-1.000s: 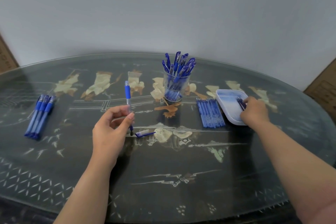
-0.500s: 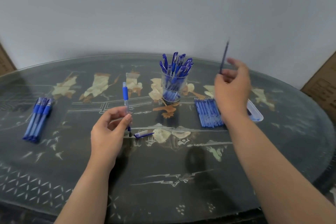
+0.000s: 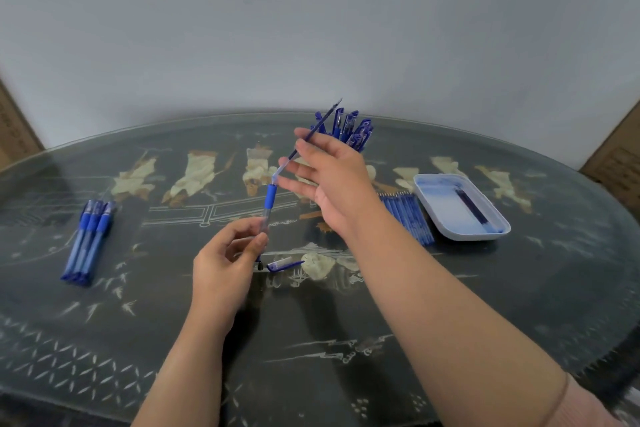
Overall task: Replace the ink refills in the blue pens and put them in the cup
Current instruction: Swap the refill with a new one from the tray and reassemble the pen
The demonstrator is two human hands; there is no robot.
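- The left hand [image 3: 225, 263] grips the lower end of a clear pen barrel [image 3: 266, 218] between thumb and fingertips, holding it nearly upright with its blue rubber grip at the top.
- The right hand [image 3: 332, 180] pinches a thin blue refill [image 3: 320, 123] between thumb and forefinger, the other fingers fanned out loose. The refill slants down to the left, its lower end right at the mouth of the barrel.
- From where I stand this looks like the threading-in step, and I'd say the refill is only just started.
- To do it well, bring the refill into line with the barrel first. At this slant it is likely to catch on the rim or bend.
- Keep the barrel still and let the right hand do the sliding, pinching closer to the mouth so the thin tube doesn't flex.
- Push until it seats, then fetch the cap [image 3: 284, 265], which lies on the desk [image 3: 311, 322] just beside the left hand.
- Finished pens [image 3: 353, 130] bristle up behind the right hand. The cup under them I cannot make out behind that hand.
- Three more blue pens [image 3: 88, 239] lie together at the far left, seemingly still to be done.
- A row of fresh refills [image 3: 405, 218] lies beside a white tray [image 3: 474, 236] that holds a few dark used ones.
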